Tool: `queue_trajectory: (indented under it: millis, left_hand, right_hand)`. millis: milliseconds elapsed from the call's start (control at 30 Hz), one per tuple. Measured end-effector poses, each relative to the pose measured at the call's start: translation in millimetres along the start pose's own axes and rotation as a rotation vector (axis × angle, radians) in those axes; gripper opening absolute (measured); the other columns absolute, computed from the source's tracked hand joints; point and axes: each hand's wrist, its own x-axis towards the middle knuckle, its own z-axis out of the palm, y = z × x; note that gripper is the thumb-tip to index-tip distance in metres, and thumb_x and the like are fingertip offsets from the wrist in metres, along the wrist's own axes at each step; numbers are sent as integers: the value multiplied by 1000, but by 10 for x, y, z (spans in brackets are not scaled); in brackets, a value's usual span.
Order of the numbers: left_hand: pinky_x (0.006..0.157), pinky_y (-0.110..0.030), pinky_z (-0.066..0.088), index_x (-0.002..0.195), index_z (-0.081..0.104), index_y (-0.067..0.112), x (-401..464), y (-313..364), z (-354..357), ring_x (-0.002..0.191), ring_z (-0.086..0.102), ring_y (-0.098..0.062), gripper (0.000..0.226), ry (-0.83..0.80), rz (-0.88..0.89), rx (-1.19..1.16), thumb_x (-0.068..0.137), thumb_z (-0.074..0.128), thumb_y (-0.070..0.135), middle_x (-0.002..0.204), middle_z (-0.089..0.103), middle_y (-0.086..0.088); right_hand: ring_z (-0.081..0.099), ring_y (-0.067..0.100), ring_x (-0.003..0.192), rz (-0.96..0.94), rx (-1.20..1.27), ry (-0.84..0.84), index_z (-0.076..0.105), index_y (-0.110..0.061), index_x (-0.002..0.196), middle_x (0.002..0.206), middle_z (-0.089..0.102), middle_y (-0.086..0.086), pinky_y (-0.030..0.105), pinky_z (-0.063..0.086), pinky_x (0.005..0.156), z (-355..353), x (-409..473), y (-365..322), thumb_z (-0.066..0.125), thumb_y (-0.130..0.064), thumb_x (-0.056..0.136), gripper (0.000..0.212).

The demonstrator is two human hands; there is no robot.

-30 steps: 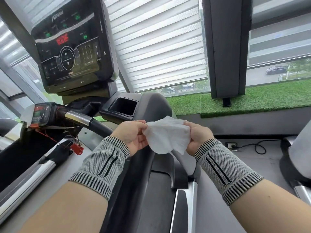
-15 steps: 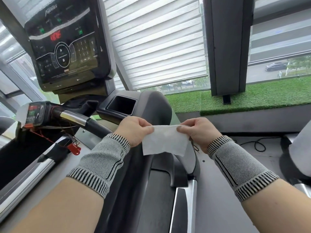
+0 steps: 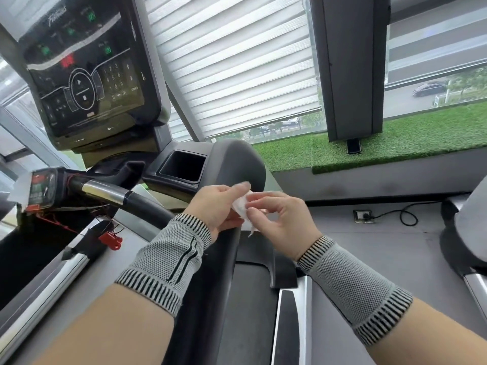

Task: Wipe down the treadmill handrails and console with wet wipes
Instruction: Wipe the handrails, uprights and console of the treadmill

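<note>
A white wet wipe [image 3: 241, 206], folded small, sits between my two hands above the treadmill's right side rail. My left hand [image 3: 217, 204] holds it in its fingers, and my right hand [image 3: 279, 217] pinches its edge with thumb and forefinger. Most of the wipe is hidden by my fingers. The black console [image 3: 84, 75] with lit green and red displays stands at the upper left. A curved black and chrome handrail [image 3: 113, 194] runs below the console toward my left wrist.
A dark cup holder [image 3: 183, 165] is set into the grey console wing [image 3: 237, 164]. A red safety clip [image 3: 112, 239] hangs on a cord at the left. Window blinds, a dark pillar [image 3: 347, 64] and green turf lie ahead; another machine [image 3: 469, 219] stands at the right.
The wipe, held spread flat between both hands half a second ago, is now folded small, and my hands have come close together.
</note>
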Motion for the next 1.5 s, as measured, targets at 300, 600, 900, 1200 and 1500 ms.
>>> queue_trajectory:
  millis: [300, 600, 900, 1200, 1500]
  left_hand:
    - [57, -32, 57, 81, 56, 9, 8, 8, -83, 68, 65, -18, 13, -35, 72, -47, 90, 58, 1, 78, 65, -7]
    - [69, -23, 48, 81, 60, 23, -12, -145, -9, 67, 61, -10, 8, 22, 552, 795, 76, 66, 24, 73, 64, 9]
    - [83, -20, 50, 99, 70, 20, -36, -149, -311, 85, 66, -8, 37, 194, 406, 725, 85, 46, -6, 88, 68, 8]
    - [92, -23, 45, 102, 70, 18, 80, -252, -645, 96, 64, -13, 33, 407, 279, 854, 89, 47, -2, 93, 69, 5]
    - [90, -23, 40, 111, 70, 19, 175, -228, -598, 98, 59, -19, 34, 403, 330, 1034, 87, 53, 2, 95, 58, 5]
  right_hand:
    - [67, 24, 86, 866, 1203, -128, 61, -5, 108, 96, 69, 11, 40, 55, 76, -57, 76, 175, 68, -21, 71, 41]
    - [63, 17, 61, 666, 958, 151, 58, -5, 77, 75, 63, 13, 26, 54, 59, 160, 190, 112, 60, -3, 87, 11]
    - [62, 5, 76, 259, 287, 282, 68, -33, 75, 85, 64, -5, 25, 53, 76, 431, -1, 259, 72, -16, 82, 20]
    - [63, 15, 76, -185, 142, 151, 71, -10, 88, 87, 62, 3, 26, 54, 71, 1105, -489, 398, 65, -8, 79, 11]
    - [54, 5, 70, -91, 114, 219, 75, -12, 92, 80, 61, 0, 6, 43, 71, 1100, -91, 556, 65, -7, 82, 15]
